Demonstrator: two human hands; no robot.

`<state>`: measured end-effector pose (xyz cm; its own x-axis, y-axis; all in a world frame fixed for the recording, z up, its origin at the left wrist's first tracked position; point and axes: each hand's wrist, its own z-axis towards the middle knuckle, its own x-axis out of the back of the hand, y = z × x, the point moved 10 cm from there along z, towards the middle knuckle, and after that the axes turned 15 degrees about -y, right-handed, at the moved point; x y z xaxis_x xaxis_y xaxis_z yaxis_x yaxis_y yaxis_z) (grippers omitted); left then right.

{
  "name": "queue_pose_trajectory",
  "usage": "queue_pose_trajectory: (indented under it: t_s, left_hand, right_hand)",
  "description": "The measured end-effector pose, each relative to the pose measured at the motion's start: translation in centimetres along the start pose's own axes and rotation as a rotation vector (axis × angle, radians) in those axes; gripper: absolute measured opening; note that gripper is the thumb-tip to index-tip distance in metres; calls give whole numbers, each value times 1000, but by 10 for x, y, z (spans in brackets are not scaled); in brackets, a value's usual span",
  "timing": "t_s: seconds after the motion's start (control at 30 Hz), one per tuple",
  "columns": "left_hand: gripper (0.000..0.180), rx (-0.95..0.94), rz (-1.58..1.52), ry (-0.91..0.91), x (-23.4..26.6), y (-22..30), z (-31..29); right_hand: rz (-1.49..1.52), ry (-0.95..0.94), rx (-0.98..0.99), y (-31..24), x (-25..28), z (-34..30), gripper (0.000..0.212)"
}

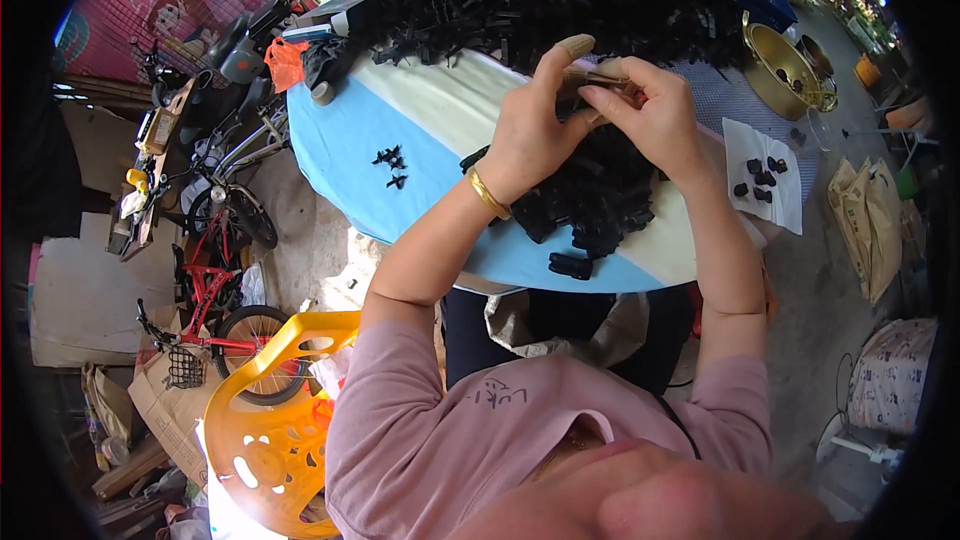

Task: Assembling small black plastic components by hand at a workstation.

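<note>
My left hand point(535, 125) and my right hand point(655, 115) meet above the table, thumbs and fingertips drawn together. Something small is between them, partly reddish and mostly covered by the fingers, so I cannot make out its kind. A pale covering wraps the tip of my left index finger. Below the hands lies a smaller heap of black plastic pieces point(590, 200), with one separate black piece point(570, 266) at the near edge. A large mound of black plastic parts point(540, 0) rises just beyond my fingers.
The round table wears a blue and cream cloth point(350, 160). Several small black bits point(390, 162) lie at left; others rest on a white sheet point(760, 145) at right, near a gold-coloured pot point(765, 75). An orange bag point(287, 63) sits at the far left edge, a yellow chair point(255, 440) beside me.
</note>
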<state>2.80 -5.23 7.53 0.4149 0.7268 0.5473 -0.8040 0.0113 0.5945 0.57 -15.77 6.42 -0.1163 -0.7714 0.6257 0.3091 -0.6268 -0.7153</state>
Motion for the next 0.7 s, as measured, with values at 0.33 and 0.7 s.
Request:
queue_pose_trajectory:
  t_s: [0.33, 0.7]
  left_hand:
    - [64, 78, -980, -519, -22, -21, -2]
    - [16, 327, -1154, -474, -44, -47, -10]
  right_hand:
    - [532, -199, 127, 14, 9, 2, 19]
    - [331, -225, 234, -11, -4, 2, 15]
